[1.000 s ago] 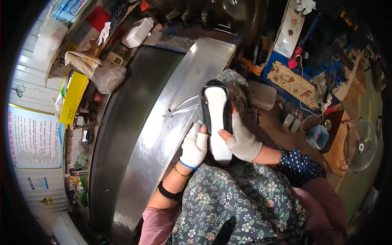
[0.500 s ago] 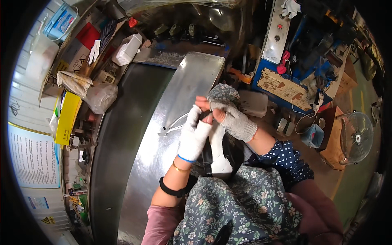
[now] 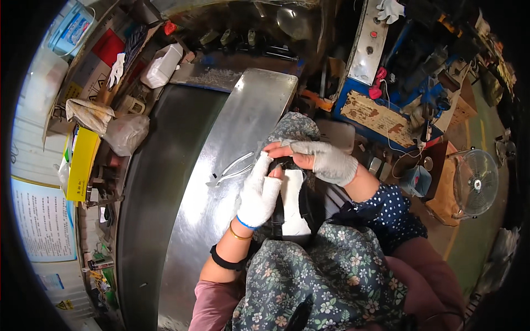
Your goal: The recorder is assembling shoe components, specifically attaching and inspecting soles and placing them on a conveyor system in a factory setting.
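Note:
My left hand (image 3: 258, 193) wears a white fingerless glove and grips the left side of a black shoe with a white sole (image 3: 292, 207), which rests sole-up on my flowered apron. My right hand (image 3: 320, 159) in a grey fingerless glove is closed over the shoe's far end, its fingers meeting my left fingertips there. Metal pincers (image 3: 229, 172) lie on the shiny steel bench (image 3: 243, 121) just left of my hands.
A dark conveyor belt (image 3: 149, 187) runs along the left of the bench. Boxes, a plastic bag (image 3: 126, 133) and a yellow box (image 3: 83, 160) crowd the far left. A blue machine (image 3: 386, 105) and a floor fan (image 3: 475, 182) stand to the right.
The shoe has come down from upright in front of me to lying on my lap. Both hands moved with it, and my right hand has shifted to its far end.

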